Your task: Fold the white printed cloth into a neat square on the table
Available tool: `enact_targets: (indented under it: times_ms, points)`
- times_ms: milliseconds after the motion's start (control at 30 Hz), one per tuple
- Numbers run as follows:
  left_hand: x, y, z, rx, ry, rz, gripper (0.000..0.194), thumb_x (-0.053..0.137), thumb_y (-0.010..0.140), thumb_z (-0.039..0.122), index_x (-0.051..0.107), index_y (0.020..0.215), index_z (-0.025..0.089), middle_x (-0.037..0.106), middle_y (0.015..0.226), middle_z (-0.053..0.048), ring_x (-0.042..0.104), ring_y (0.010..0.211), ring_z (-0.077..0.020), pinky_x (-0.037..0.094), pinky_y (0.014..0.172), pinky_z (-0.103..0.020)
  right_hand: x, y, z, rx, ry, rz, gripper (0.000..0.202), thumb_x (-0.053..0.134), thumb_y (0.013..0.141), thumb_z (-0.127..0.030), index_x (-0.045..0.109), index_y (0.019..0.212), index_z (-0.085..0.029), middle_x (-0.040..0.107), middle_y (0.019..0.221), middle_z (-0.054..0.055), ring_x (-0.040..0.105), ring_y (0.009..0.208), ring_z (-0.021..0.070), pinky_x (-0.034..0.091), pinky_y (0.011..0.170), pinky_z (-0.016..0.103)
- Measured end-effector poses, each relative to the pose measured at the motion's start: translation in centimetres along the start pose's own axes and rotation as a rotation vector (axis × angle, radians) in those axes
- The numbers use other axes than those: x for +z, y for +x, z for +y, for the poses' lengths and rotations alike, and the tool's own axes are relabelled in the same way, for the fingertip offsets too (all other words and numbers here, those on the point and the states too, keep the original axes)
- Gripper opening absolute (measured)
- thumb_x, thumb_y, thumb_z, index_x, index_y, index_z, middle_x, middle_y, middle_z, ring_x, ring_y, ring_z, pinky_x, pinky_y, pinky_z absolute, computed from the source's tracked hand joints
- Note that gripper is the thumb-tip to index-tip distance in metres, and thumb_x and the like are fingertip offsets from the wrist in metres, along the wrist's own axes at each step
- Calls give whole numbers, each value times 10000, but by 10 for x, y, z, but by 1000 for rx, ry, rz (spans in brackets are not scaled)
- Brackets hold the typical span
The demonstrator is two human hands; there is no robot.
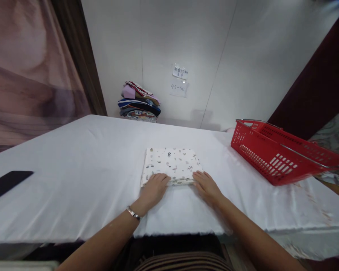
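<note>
A folded white cloth (173,162) with small printed figures lies flat on the white-covered table in front of me. Its folded layers show along the near edge, between my hands. My left hand (155,188), with a silvery band at the wrist, rests on the near left part of that edge, fingers laid over the top. At the near right corner, my right hand (207,187) touches the cloth with its fingers extended. The thumbs are mostly hidden.
A red plastic basket (274,150) with metal handles stands at the table's right. Folded fabrics (139,101) are stacked by the back wall. A dark flat object (9,184) lies at the left edge. Paper labels (178,87) hang on the wall. A curtain (31,71) borders the left.
</note>
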State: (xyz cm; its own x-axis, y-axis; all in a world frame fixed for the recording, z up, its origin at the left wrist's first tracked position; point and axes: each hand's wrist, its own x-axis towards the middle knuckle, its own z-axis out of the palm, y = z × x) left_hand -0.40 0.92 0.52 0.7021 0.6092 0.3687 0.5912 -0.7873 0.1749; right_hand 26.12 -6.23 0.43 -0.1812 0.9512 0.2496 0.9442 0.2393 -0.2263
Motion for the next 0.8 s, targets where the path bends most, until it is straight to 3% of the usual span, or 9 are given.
enact_targets:
  times_ms: [200, 300, 400, 600, 800]
  points:
    - [-5, 1, 4, -18, 9, -21, 312, 464, 819, 79, 558, 1094, 192, 595, 1055, -62, 517, 1002, -217, 411, 885, -398, -10, 51, -12, 38, 72, 8, 503, 315, 931, -444, 442, 1347, -190, 387, 1434, 73, 259, 1361, 221, 225, 1100, 435]
    - [-6, 0, 4, -17, 11, -20, 300, 461, 825, 81, 565, 1083, 195, 598, 1042, -60, 522, 989, -213, 415, 877, -393, -3, 72, -6, 108, 40, -100, 560, 371, 904, -473, 420, 1358, -150, 314, 1469, 113, 207, 1376, 266, 224, 1089, 443]
    - [-3, -1, 3, -5, 15, -3, 307, 446, 827, 68, 563, 1085, 189, 597, 1046, -60, 519, 987, -208, 415, 881, -389, 5, 76, 5, 176, -10, -198, 578, 380, 897, -484, 424, 1348, -126, 294, 1474, 139, 196, 1374, 293, 206, 1086, 446]
    - [1, -3, 1, 12, -21, 30, 309, 465, 819, 91, 551, 1095, 202, 586, 1065, -57, 508, 998, -211, 414, 887, -391, -1, 90, 5, 166, -6, -179, 434, 358, 906, -455, 544, 1206, -204, 523, 1290, 106, 412, 1244, 256, 332, 993, 400]
    - [0, -2, 1, 4, -56, 19, 306, 459, 828, 105, 541, 1104, 209, 583, 1069, -59, 506, 998, -215, 414, 880, -399, 3, 143, 3, 189, -40, -145, 555, 360, 896, -483, 411, 1331, -143, 294, 1472, 135, 214, 1365, 267, 237, 1065, 413]
